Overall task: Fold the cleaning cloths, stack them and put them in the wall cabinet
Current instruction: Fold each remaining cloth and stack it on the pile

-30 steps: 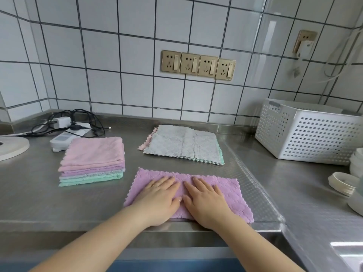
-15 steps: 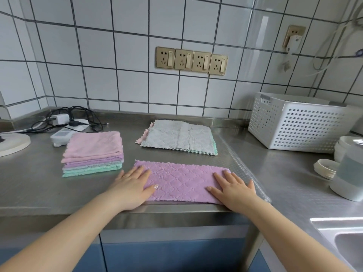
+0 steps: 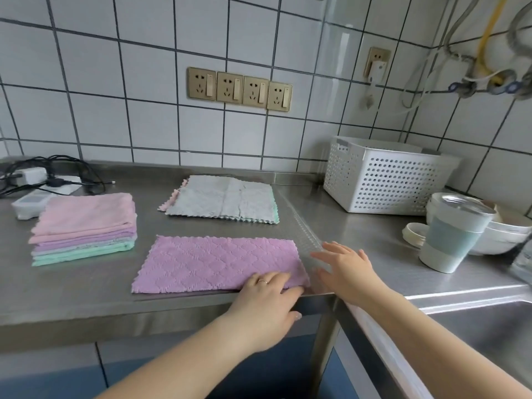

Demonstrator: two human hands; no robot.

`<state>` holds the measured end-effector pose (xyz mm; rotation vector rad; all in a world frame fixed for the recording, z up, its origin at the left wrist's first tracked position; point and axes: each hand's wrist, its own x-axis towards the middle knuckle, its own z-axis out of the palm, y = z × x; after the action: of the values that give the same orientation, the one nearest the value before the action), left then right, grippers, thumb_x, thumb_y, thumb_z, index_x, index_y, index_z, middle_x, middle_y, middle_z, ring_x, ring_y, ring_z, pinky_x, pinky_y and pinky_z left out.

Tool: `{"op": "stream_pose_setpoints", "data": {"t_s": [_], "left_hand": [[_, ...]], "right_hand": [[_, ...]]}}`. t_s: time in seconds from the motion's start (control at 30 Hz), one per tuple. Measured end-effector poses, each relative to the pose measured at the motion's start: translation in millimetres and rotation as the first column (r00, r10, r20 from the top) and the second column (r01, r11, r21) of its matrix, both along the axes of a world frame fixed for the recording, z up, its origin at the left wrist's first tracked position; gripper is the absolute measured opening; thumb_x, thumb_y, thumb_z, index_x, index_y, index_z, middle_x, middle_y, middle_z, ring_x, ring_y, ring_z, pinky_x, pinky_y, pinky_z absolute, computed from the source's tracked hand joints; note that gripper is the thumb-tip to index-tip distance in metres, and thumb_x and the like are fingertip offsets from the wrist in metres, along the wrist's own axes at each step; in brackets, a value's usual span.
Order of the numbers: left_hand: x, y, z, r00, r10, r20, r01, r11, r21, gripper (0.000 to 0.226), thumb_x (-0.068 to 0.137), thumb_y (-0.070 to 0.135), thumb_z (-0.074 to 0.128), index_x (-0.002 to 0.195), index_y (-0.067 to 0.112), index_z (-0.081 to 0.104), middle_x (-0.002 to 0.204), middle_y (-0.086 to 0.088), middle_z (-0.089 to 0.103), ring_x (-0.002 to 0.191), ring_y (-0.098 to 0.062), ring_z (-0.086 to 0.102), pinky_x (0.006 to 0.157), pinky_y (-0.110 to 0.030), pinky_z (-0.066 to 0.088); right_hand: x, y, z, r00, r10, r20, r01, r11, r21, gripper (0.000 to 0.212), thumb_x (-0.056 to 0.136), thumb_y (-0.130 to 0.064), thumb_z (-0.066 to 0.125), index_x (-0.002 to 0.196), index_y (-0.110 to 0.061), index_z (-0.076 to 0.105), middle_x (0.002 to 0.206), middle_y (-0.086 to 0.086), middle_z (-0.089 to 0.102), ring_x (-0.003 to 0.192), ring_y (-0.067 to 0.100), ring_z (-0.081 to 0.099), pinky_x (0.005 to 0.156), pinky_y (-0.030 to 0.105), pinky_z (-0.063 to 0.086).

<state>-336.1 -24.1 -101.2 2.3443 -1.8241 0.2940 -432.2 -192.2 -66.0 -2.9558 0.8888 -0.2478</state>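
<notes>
Power strip and cables [image 3: 43, 180]: lay at far left against the tiled wall; not part of the job.
Folded stack [image 3: 83, 228]: sat on the steel counter [image 3: 86, 286]; pink on top, purple, grey and green below; edges roughly squared.
Unfolded pile [image 3: 223, 200]: flat at the back of the counter, grey uppermost, pink and green edges showing beneath; awaiting folding.
Purple cloth [image 3: 216, 263]: lay at the front edge, a long strip, apparently folded once; between stack and hands.
Left hand [image 3: 269, 300]: fingers straight, flat on the cloth's near right corner; pressing, not gripping.
Right hand [image 3: 345, 269]: fingers spread and relaxed, just beside the cloth's right end; contact with the cloth could not be told; holding nothing.
Basket, cup, bowls [image 3: 385, 177]: stood at right; untouched.
Step in hand: judged the second fold of the purple cloth.
Next move: likely calls for lifting the right end and carrying it over to the left end, edges matched; then placing it on the stack.
Wall cabinet: not in view.
</notes>
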Motion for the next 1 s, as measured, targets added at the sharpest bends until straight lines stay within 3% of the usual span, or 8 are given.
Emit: {"op": "stream_pose_setpoints", "data": {"t_s": [0.07, 0.17, 0.27, 0.43, 0.53, 0.67, 0.83, 1.0], "left_hand": [[-2.0, -5.9, -4.6, 0.998, 0.010, 0.066, -0.007, 0.999, -0.038, 0.045, 0.096, 0.039, 0.039, 0.135, 0.018, 0.040, 0.143, -0.009, 0.037, 0.131, -0.030, 0.035, 0.109, -0.042, 0.029], [0.6, -6.7, -10.1, 0.997, -0.022, 0.080, 0.033, 0.990, -0.137, 0.036, 0.087, 0.037, 0.053, 0.115, 0.016, 0.059, 0.107, -0.002, 0.062, 0.095, -0.022, 0.062, 0.079, -0.032, 0.053], [6.3, 1.8, -3.8, 0.996, -0.083, -0.040, 0.062, 0.924, -0.377, 0.035, 0.082, 0.028, 0.059, 0.117, 0.022, 0.060, 0.093, 0.009, 0.064, 0.078, -0.011, 0.063, 0.060, -0.020, 0.052], [21.5, 36.0, 29.2, 0.929, -0.146, -0.340, -0.118, 0.753, -0.647, 0.025, 0.084, 0.016, 0.043, 0.095, 0.029, 0.062, 0.094, 0.014, 0.056, 0.080, -0.004, 0.055, 0.064, -0.013, 0.041], [35.4, 54.9, 36.1, 0.865, -0.181, -0.469, -0.241, 0.668, -0.704, 0.032, 0.083, 0.016, 0.043, 0.096, 0.029, 0.069, 0.090, 0.020, 0.053, 0.080, 0.002, 0.051, 0.069, -0.006, 0.036], [62.6, 85.7, 33.3, 0.836, -0.107, -0.538, -0.341, 0.667, -0.663, 0.038, 0.084, 0.018, 0.038, 0.108, 0.023, 0.067, 0.099, 0.026, 0.053, 0.089, 0.007, 0.052, 0.078, -0.003, 0.035], [90.8, 124.5, 17.0, 0.874, 0.137, -0.467, -0.389, 0.773, -0.501, 0.046, 0.085, 0.020, 0.036, 0.124, 0.023, 0.060, 0.112, 0.018, 0.051, 0.095, -0.001, 0.052, 0.088, -0.029, 0.047], [108.0, 151.2, 1.8, 0.862, 0.313, -0.400, -0.453, 0.829, -0.328, 0.041, 0.091, 0.025, 0.052, 0.132, 0.030, 0.051, 0.117, 0.014, 0.053, 0.094, -0.011, 0.058, 0.080, -0.022, 0.044]], "right_hand": [[-0.6, 1.8, 0.7, 1.000, 0.025, 0.004, -0.025, 1.000, 0.009, 0.042, 0.095, -0.039, 0.042, 0.136, -0.041, 0.042, 0.153, -0.010, 0.029, 0.144, 0.012, 0.018, 0.115, 0.049, 0.017], [0.2, 5.2, 2.7, 0.997, 0.076, 0.031, -0.077, 0.997, 0.028, 0.043, 0.094, -0.035, 0.047, 0.136, -0.040, 0.042, 0.150, -0.011, 0.033, 0.142, 0.012, 0.023, 0.115, 0.049, 0.019], [0.6, 10.7, 5.1, 0.965, 0.165, 0.204, -0.186, 0.979, 0.088, 0.048, 0.088, -0.022, 0.057, 0.134, -0.036, 0.047, 0.140, -0.013, 0.045, 0.133, 0.010, 0.039, 0.112, 0.044, 0.027], [16.9, 23.4, 16.0, 0.869, 0.236, 0.436, -0.345, 0.919, 0.191, 0.053, 0.080, -0.026, 0.071, 0.129, -0.033, 0.050, 0.116, -0.023, 0.052, 0.105, -0.005, 0.049, 0.094, 0.012, 0.039], [37.2, 30.4, 18.2, 0.814, 0.119, 0.569, -0.388, 0.839, 0.380, 0.059, 0.078, -0.025, 0.074, 0.129, -0.036, 0.046, 0.112, -0.021, 0.056, 0.101, -0.004, 0.054, 0.087, 0.002, 0.038], [73.0, 42.4, 15.9, 0.757, -0.067, 0.650, -0.490, 0.600, 0.632, 0.063, 0.082, -0.012, 0.070, 0.137, -0.021, 0.041, 0.107, 0.002, 0.067, 0.097, 0.011, 0.064, 0.090, 0.021, 0.048], [121.1, 62.9, 14.7, 0.829, -0.003, 0.560, -0.414, 0.670, 0.617, 0.054, 0.085, -0.020, 0.068, 0.134, -0.024, 0.045, 0.083, 0.010, 0.057, 0.073, 0.011, 0.052, 0.066, 0.013, 0.040], [166.0, 77.2, 9.5, 0.888, 0.139, 0.439, -0.383, 0.752, 0.536, 0.037, 0.085, -0.024, 0.067, 0.121, -0.023, 0.057, 0.087, -0.001, 0.059, 0.069, 0.008, 0.050, 0.063, 0.013, 0.039]]}}
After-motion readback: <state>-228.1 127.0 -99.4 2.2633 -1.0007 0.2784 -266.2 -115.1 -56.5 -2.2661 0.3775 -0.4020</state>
